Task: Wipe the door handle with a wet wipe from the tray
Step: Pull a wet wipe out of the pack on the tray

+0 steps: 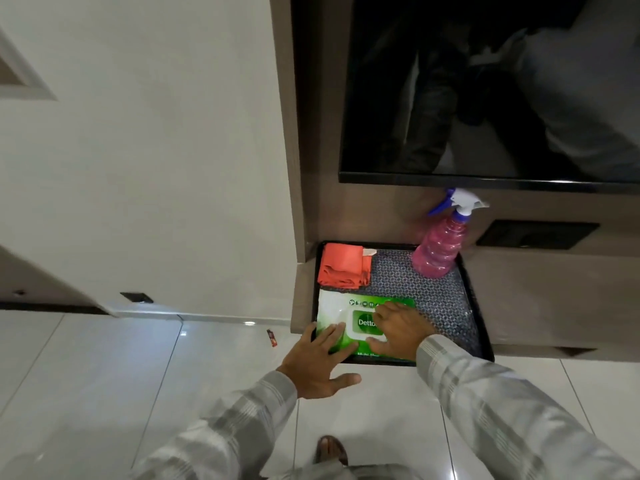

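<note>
Fingers [335,336] of the left hand [313,362] lie spread, pinning the wipes pack [341,315] at the tray's [476,306] near-left corner; the right hand [398,329] rests loosely curled over the lid [363,323], gripping nothing; a sharp tug might drag several wipes out, or slide the pack toward the spray bottle [440,247].

One black tray [465,292] carried three items: one green-and-white wipes pack [337,311], one folded orange cloth [343,266] and one pink spray bottle [441,244]. Two hands were in view, one left hand [317,363] and one right hand [401,330]. One dark screen [485,88] hung above. One small wrapper [272,337] lay on the floor.
</note>
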